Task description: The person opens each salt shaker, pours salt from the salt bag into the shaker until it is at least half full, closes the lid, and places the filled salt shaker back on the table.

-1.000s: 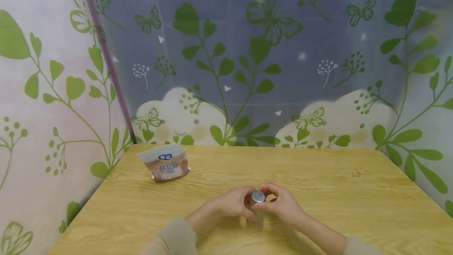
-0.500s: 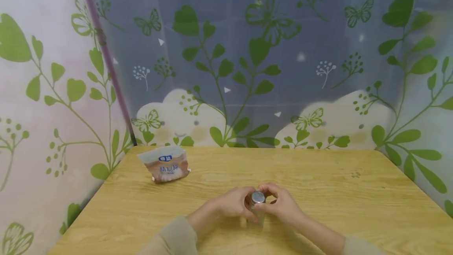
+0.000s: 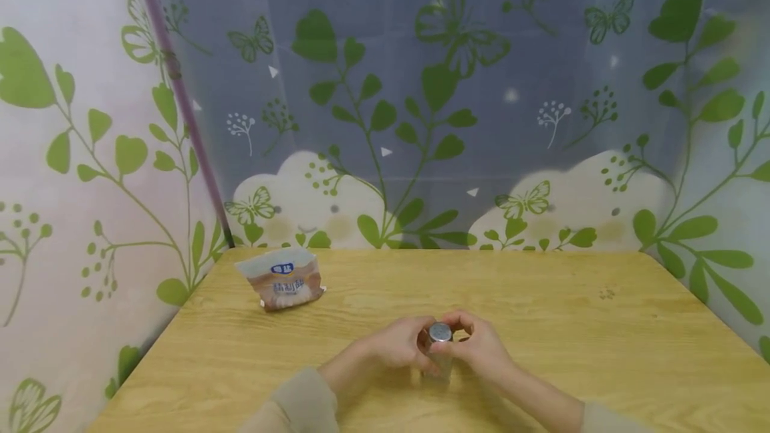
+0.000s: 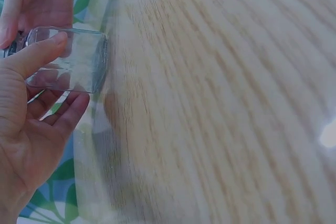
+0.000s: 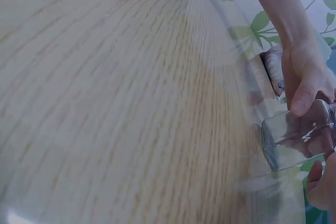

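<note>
Looking at a small, boxy, clear glass jar (image 4: 86, 56) with a silver metal lid (image 3: 440, 331) on top, upright on the near side of a wooden table (image 3: 541, 306), around the middle of its width. Wrapped round the body by the left hand (image 3: 400, 345), with thumb on one side and fingers on the other. Pinched at the lid between thumb and forefinger of the right hand (image 3: 478, 346), just beside the left. See-through on all sides too, with fingers visible right through the glass in both wrist views. Can't really make out contents past the reflections, so not calling that one. Also got a brown and white bag (image 3: 293, 280), well apart from the jar, over toward the far left of the table. Standing up, flat and pale along the top, fuller toward the bottom, with a blue logo and blue characters printed on the front. Can't tell the contents there either, thanks to all that printing. Visible again beside the left forearm in the right wrist view. Beyond the table, just cloth (image 3: 373, 12) printed with green leaves, butterflies and pale clouds.
</note>
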Demonstrator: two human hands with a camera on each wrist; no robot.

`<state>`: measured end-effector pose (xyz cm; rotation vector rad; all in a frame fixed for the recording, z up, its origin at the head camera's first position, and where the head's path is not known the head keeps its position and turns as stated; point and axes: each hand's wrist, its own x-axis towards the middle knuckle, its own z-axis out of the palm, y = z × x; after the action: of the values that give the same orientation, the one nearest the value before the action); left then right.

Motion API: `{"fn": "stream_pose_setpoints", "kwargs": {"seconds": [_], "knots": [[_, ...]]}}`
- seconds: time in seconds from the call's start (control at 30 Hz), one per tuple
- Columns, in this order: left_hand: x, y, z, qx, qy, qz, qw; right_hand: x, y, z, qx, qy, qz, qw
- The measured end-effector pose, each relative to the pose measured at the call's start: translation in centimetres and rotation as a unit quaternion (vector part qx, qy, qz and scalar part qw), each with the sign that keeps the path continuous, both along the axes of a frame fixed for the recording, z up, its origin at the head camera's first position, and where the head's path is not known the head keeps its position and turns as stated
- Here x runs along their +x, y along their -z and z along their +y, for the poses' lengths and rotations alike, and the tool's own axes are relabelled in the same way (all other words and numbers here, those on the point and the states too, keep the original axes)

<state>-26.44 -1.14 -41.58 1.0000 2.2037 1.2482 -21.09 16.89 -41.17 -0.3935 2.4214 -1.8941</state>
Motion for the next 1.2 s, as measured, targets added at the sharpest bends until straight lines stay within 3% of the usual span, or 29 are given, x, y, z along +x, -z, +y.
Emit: {"fn": "stream_pose_setpoints", "kwargs": {"seconds": [0.4, 0.8, 1.2], "knots": [[-0.3, -0.6, -0.1, -0.010, -0.001, 0.014, 0.9998, -0.6, -0.2, 0.3, -0.006, -0.031, 0.006, 0.9995], [-0.3, -0.4, -0.4, -0.013, 0.006, 0.014, 0.9998, -1.0, 0.0, 0.8, 0.027, -0.063, 0.024, 0.9974], [-0.3, 0.1, 0.0, -0.001, 0.009, 0.016, 0.9998, -0.8, -0.2, 1.1, 0.009, -0.101, -0.001, 0.9948]]}}
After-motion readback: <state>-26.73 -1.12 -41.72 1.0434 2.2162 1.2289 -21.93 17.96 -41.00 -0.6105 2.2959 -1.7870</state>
